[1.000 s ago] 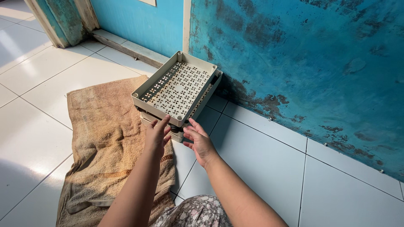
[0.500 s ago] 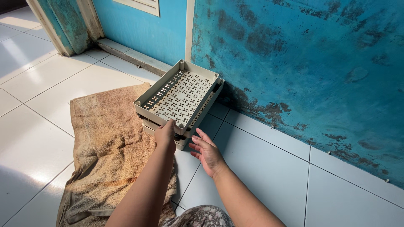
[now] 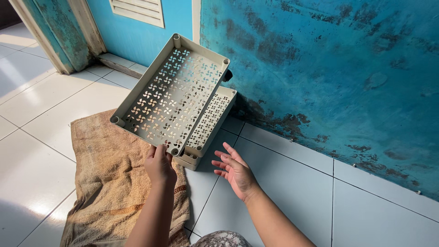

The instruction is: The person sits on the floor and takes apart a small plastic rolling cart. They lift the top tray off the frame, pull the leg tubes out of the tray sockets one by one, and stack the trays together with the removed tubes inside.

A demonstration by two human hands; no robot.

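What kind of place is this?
Probably a home's tiled porch or entry: white floor tiles, a weathered turquoise wall, a door frame, and a brown towel on the floor.

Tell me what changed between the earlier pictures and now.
The left hand has lifted the top perforated tray off the stack and tilted it up. The right hand has let go and hangs open beside it. The stack and the brown towel stayed put.

no packages, no labels, no signs, no screens in view
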